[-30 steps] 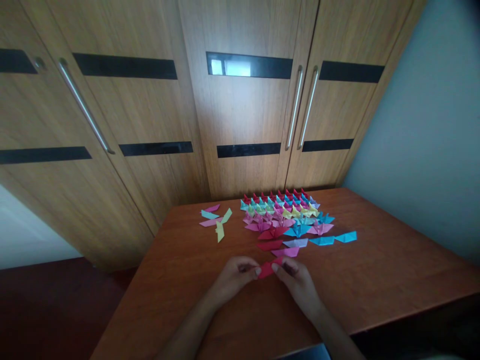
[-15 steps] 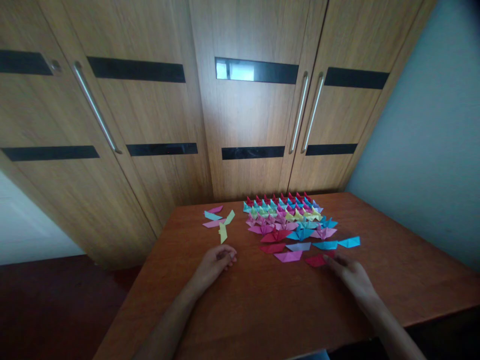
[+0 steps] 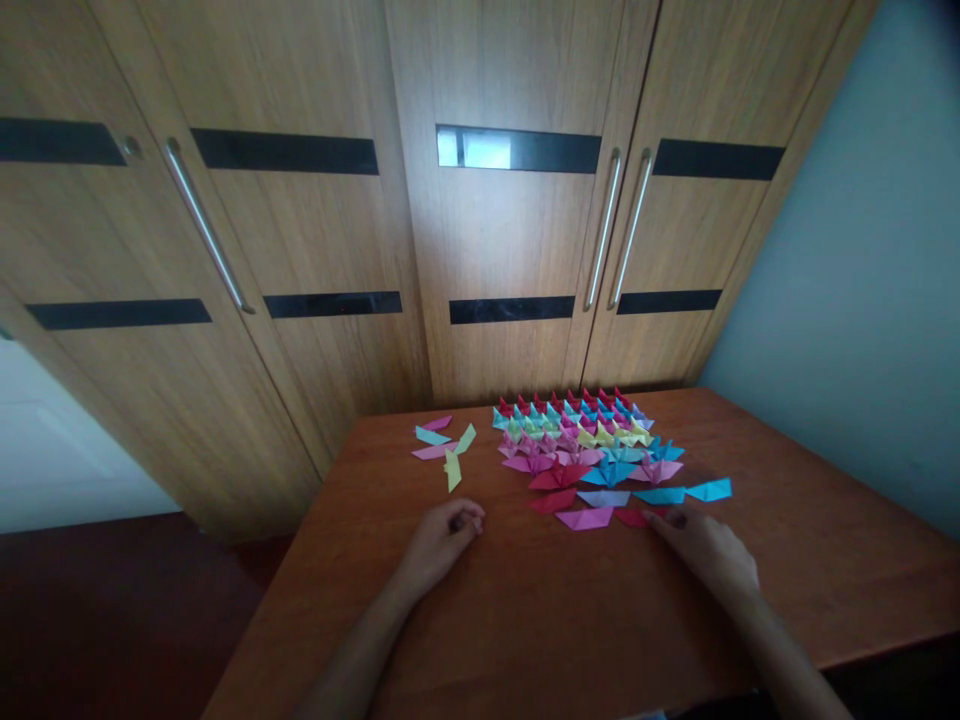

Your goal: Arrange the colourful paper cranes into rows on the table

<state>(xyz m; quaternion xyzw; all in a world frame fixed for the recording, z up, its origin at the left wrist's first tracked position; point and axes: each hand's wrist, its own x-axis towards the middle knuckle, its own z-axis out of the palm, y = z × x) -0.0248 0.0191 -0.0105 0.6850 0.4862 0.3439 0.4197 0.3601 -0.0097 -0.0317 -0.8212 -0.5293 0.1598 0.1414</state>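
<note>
My right hand (image 3: 701,545) has its fingertips on a flat folded red paper (image 3: 631,517) at the right end of the nearest row; its fingers partly cover that paper. Left of it lies a magenta folded paper (image 3: 586,518). Behind are a red (image 3: 553,501), a lilac (image 3: 604,499) and two blue folded papers (image 3: 660,495), (image 3: 709,489). My left hand (image 3: 442,540) rests on the table with its fingers curled together, in front of a yellow folded paper (image 3: 453,470). Nothing shows in its fingers.
Rows of colourful paper cranes (image 3: 559,474) stand at the back of the brown table (image 3: 525,620). Several pink, blue and yellow folded strips (image 3: 433,437) lie at the back left. A wooden wardrobe (image 3: 502,240) rises behind, with a wall (image 3: 855,300) at right.
The view has shifted slightly. My right fingers now cover more of the red paper's right side. My left hand keeps its curled shape near the yellow paper.
</note>
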